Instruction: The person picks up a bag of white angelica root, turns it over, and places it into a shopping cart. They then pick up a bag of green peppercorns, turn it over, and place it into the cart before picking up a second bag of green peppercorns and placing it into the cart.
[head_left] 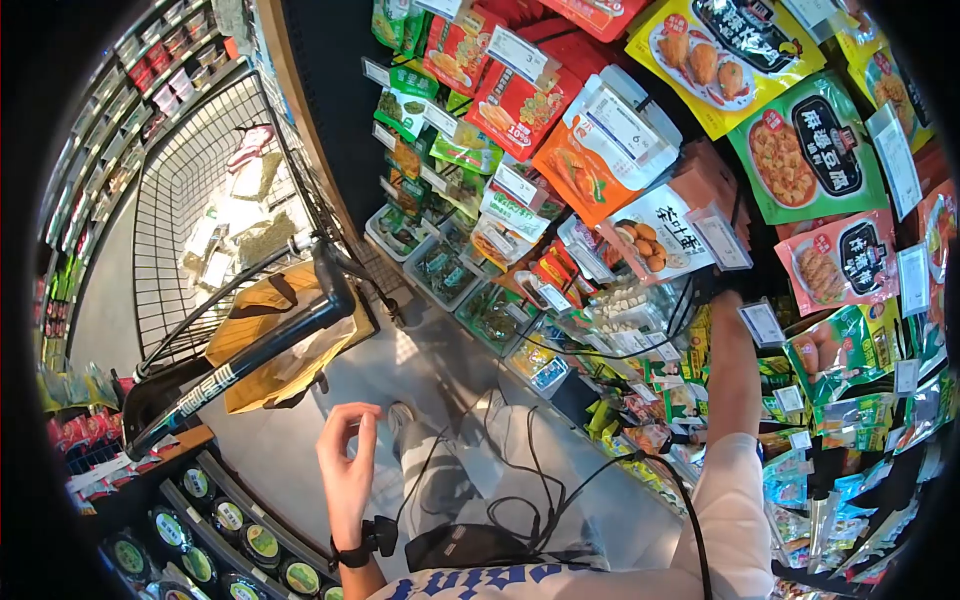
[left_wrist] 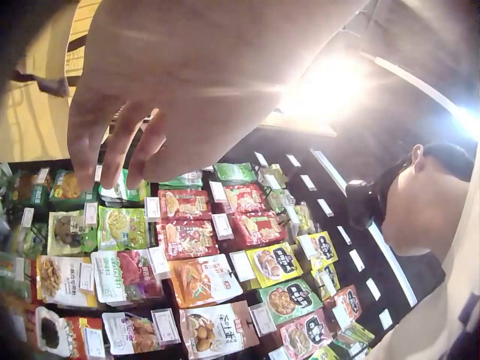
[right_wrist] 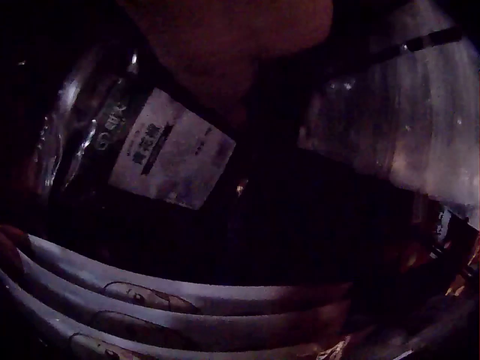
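My left hand [head_left: 348,452] hangs in the air over the aisle floor, fingers loosely curled, holding nothing; the cart handle [head_left: 250,350] is just above it. In the left wrist view its fingers [left_wrist: 112,142] hover in front of the hanging snack packets [left_wrist: 202,277]. My right forearm [head_left: 735,370] reaches up into the shelf of packets, and the hand is lost behind price tags [head_left: 760,322]. The right wrist view is dark: my right hand [right_wrist: 225,45] sits against a clear packet with a white label [right_wrist: 169,150]. Whether it grips the packet does not show.
A wire shopping cart [head_left: 200,200] with several packets and a brown paper bag [head_left: 275,345] stands at left. Hanging packets [head_left: 800,150] fill the wall on the right. Green-lidded jars [head_left: 230,530] line a low shelf at bottom left. Flat packets [right_wrist: 187,300] lie stacked under my right hand.
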